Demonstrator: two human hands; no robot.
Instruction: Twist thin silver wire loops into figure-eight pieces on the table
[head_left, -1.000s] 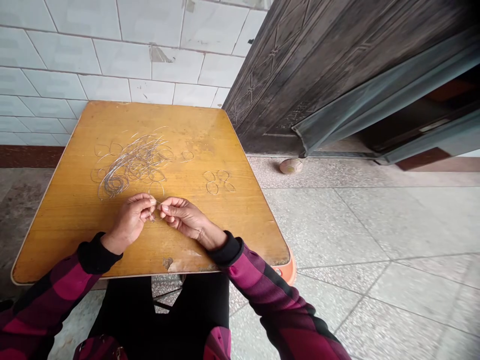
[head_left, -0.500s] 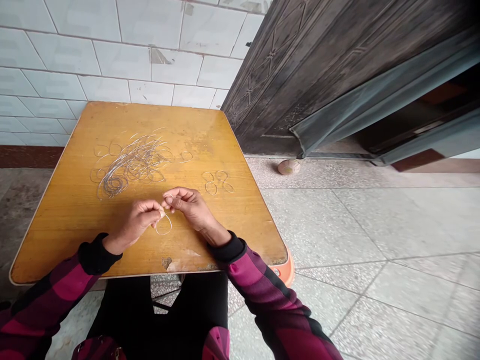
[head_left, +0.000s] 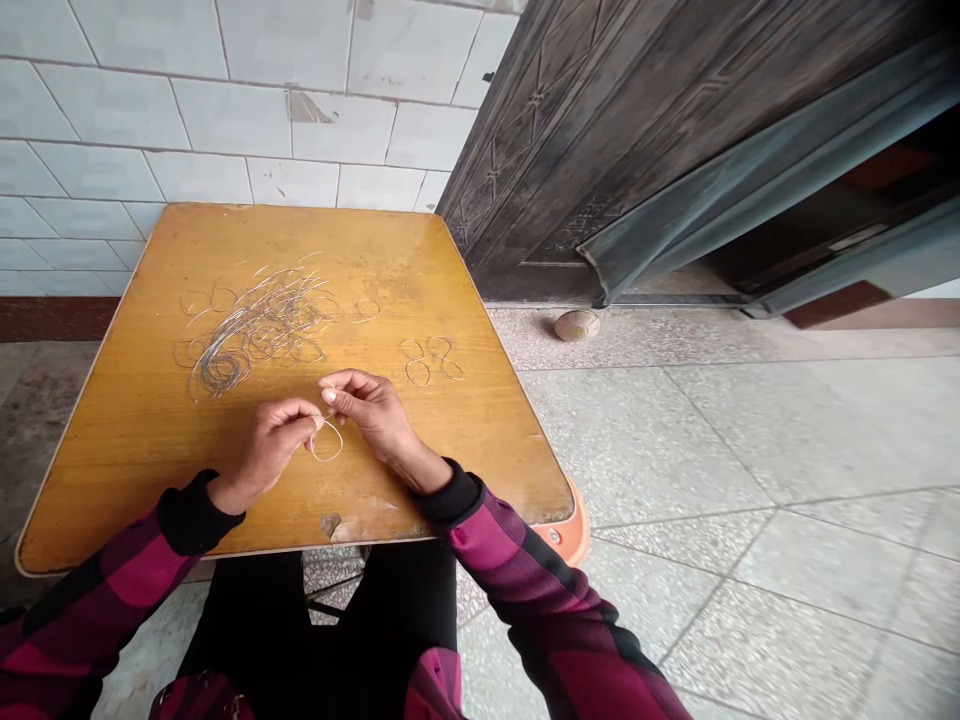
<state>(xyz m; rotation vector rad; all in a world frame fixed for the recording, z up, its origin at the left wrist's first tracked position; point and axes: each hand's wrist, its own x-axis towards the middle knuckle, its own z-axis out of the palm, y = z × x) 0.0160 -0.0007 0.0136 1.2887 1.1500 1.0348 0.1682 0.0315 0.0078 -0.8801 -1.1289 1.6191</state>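
Over the near part of the wooden table [head_left: 180, 450], my left hand [head_left: 274, 445] pinches a thin wire [head_left: 328, 459] bent into a small loop, which hangs below the fingertips. My right hand [head_left: 373, 412] is closed too, thumb against forefinger, on the wire's upper end just above the left fingertips. The very tip of the wire is hidden by the fingers. Past my left hand lies a tangled heap of thin wires [head_left: 259, 325], some straight and some curled. Several bent wire loops [head_left: 417, 373] lie together to the right of my right hand.
A white tiled wall [head_left: 195, 120] stands behind the table. To the right is a dark carved door [head_left: 540, 180] with a grey-green curtain [head_left: 675, 235]. A round, stone-like object [head_left: 577, 325] lies on the floor. An orange stool [head_left: 574, 530] shows under the table's right corner.
My right hand has shifted slightly up and to the left relative to the wire loop, its fingertips a little farther from my left hand's. The view has moved slightly.
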